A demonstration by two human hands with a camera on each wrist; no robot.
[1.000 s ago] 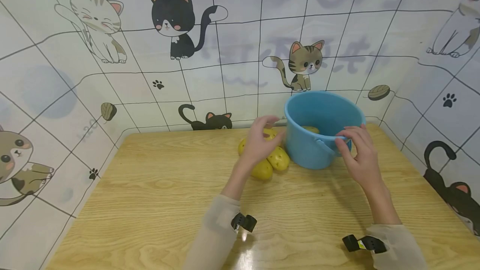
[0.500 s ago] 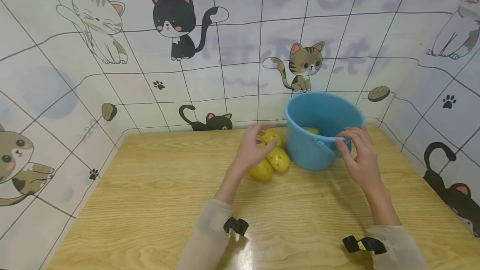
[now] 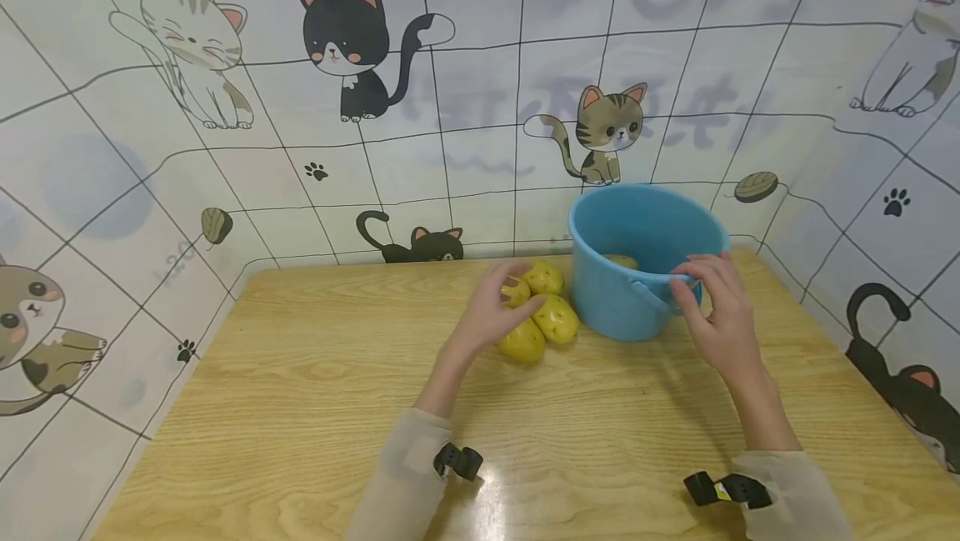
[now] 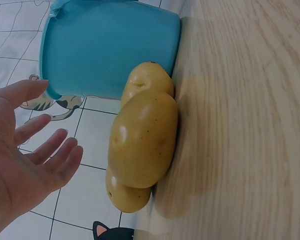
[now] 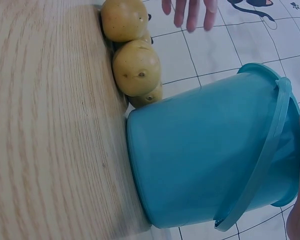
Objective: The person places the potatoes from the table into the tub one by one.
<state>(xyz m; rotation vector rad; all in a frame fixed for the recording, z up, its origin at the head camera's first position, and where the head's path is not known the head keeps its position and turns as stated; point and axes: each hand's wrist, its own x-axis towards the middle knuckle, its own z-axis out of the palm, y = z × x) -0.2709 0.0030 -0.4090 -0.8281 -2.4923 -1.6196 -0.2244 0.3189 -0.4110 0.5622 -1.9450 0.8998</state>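
Several yellow potatoes (image 3: 557,320) lie in a cluster on the table, just left of a blue bucket (image 3: 618,303). My left hand (image 3: 486,312) hovers over the left side of that cluster, fingers spread and holding nothing. In the left wrist view, a gap shows between its fingertips and the nearest potato (image 4: 145,140). The thumb and fingers of my right hand (image 3: 723,316) pinch the bucket's front right rim. Inside the bucket, part of a potato (image 3: 622,260) shows; the front wall hides the rest. The bucket stands upright, its handle (image 5: 257,175) hanging down along the outside.
The wooden table (image 3: 322,391) reaches to a white tiled-pattern wall (image 3: 480,132) with cat drawings. That wall stands close behind the bucket and potatoes, and side walls flank the table. A black wrist camera (image 3: 457,462) sits on the left sleeve.
My left hand has drawn back from beside the bucket, moving left and toward me, uncovering more of the potatoes. The right hand has stayed at the bucket rim.
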